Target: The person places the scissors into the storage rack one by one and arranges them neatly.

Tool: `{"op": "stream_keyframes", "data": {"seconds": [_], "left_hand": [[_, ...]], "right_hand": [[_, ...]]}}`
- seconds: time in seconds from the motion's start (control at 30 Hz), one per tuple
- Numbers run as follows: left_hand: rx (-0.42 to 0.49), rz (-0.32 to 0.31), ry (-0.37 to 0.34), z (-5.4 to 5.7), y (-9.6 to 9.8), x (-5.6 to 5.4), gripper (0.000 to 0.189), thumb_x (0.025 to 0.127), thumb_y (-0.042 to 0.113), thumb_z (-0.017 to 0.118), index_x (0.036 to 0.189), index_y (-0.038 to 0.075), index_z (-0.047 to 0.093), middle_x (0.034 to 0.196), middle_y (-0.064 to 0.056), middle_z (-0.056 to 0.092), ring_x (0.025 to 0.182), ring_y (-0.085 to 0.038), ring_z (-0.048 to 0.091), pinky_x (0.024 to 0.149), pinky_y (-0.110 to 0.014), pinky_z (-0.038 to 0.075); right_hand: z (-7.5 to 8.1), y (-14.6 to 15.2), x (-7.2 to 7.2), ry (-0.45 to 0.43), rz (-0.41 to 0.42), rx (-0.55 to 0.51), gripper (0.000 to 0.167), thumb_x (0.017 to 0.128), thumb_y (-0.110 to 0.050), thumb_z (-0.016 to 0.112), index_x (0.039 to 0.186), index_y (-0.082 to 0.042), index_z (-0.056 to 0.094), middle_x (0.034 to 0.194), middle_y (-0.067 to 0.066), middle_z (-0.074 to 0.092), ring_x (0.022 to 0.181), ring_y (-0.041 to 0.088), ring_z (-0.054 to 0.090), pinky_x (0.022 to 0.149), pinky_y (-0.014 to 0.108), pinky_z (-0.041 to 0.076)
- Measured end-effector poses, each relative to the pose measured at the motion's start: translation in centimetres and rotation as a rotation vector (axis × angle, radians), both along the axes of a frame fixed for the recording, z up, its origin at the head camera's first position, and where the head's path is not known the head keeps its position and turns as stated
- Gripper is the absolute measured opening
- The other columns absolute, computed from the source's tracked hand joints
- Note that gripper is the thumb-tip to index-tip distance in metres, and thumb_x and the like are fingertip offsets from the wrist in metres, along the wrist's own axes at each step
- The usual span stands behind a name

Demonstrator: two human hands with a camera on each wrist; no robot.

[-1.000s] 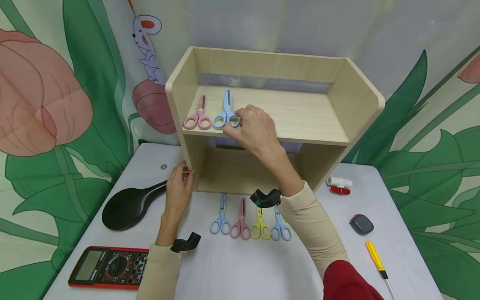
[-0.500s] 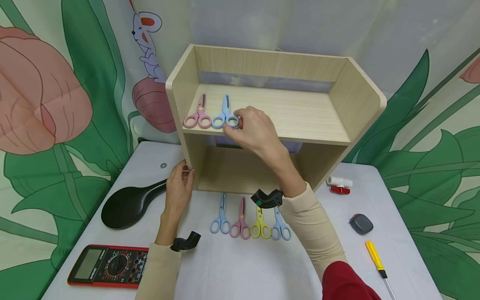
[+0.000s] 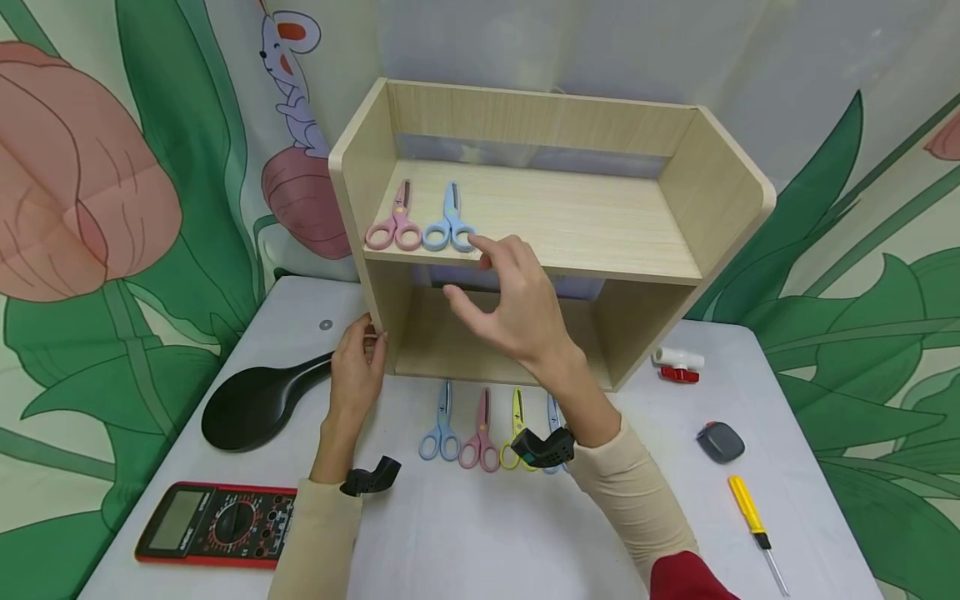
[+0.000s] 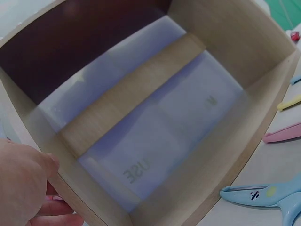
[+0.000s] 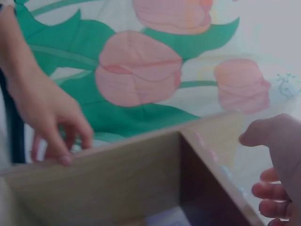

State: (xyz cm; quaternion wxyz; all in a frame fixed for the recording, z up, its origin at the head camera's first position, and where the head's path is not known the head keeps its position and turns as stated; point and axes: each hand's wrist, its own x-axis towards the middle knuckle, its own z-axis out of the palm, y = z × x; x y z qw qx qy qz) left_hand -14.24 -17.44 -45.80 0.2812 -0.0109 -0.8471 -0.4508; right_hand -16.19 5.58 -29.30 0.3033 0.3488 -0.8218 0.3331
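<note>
My left hand (image 3: 357,367) grips the front edge of the left side panel of a two-tier wooden shelf (image 3: 540,196). On the upper tier, pink scissors (image 3: 400,215) and light-blue scissors (image 3: 451,217) lie side by side at the left, blades toward the back. My right hand (image 3: 517,312) hovers in front of the tier, holding nothing, its thumb and forefinger spread. Its fingertip is right beside the light-blue scissors' handle. On the table before the shelf lies a row: blue scissors (image 3: 442,421), pink scissors (image 3: 483,429), yellow scissors (image 3: 517,408) and other blue scissors (image 3: 553,410), partly hidden by the right wrist.
Left of the shelf lie a black ladle-like spoon (image 3: 247,410) and a red-black multimeter (image 3: 221,523). On the right are a white pipe fitting with a red handle (image 3: 678,365), a small dark-grey case (image 3: 721,442) and a yellow-handled screwdriver (image 3: 747,508).
My right hand has let go of the light-blue scissors on the upper tier and drawn slightly back toward me, its fingers spreading. My left hand keeps its grip on the shelf.
</note>
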Motion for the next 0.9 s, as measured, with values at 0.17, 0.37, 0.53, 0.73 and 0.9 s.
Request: {"op": "stream_keyframes", "data": {"seconds": [0.17, 0.37, 0.53, 0.73, 0.9], "left_hand": [[0.005, 0.003, -0.009, -0.1, 0.0, -0.1, 0.034, 0.100, 0.009, 0.061, 0.131, -0.002, 0.055, 0.113, -0.023, 0.063, 0.098, -0.034, 0.071, 0.076, -0.043, 0.064], [0.007, 0.004, -0.001, 0.0, 0.0, -0.1, 0.034, 0.100, 0.009, 0.061, 0.131, -0.003, 0.055, 0.113, -0.023, 0.063, 0.098, -0.034, 0.070, 0.077, -0.044, 0.063], [0.001, 0.001, -0.003, 0.1, 0.0, -0.1, 0.034, 0.100, 0.009, 0.061, 0.131, -0.003, 0.055, 0.113, -0.023, 0.063, 0.097, -0.034, 0.070, 0.077, -0.044, 0.063], [-0.006, 0.002, -0.004, 0.0, 0.0, -0.1, 0.035, 0.100, 0.010, 0.061, 0.132, -0.002, 0.054, 0.114, -0.023, 0.063, 0.098, -0.034, 0.070, 0.078, -0.044, 0.063], [-0.008, 0.004, -0.012, 0.1, 0.0, 0.0, 0.034, 0.100, 0.011, 0.061, 0.131, -0.002, 0.055, 0.114, -0.022, 0.063, 0.098, -0.034, 0.070, 0.078, -0.044, 0.063]], "right_hand": [[-3.2, 0.3, 1.5, -0.004, 0.013, 0.000, 0.057, 0.082, -0.030, 0.079, 0.127, 0.000, 0.062, 0.097, 0.010, 0.061, 0.090, 0.022, 0.055, 0.073, 0.033, 0.049], [-7.9, 0.2, 3.0, -0.125, -0.006, 0.076, 0.063, 0.080, -0.037, 0.080, 0.130, -0.002, 0.061, 0.104, 0.008, 0.063, 0.096, 0.023, 0.060, 0.081, 0.036, 0.055], [-12.0, -0.2, 4.0, -0.252, -0.040, 0.141, 0.068, 0.078, -0.044, 0.081, 0.129, -0.003, 0.062, 0.110, 0.007, 0.064, 0.103, 0.024, 0.062, 0.088, 0.039, 0.057], [-16.0, -1.1, 5.5, -0.414, -0.132, 0.275, 0.075, 0.078, -0.059, 0.076, 0.129, -0.006, 0.063, 0.115, 0.007, 0.064, 0.104, 0.023, 0.062, 0.090, 0.040, 0.056], [-18.7, -2.1, 6.5, -0.444, -0.204, 0.406, 0.083, 0.073, -0.071, 0.075, 0.120, -0.003, 0.068, 0.105, 0.008, 0.063, 0.095, 0.022, 0.061, 0.091, 0.044, 0.057]]}}
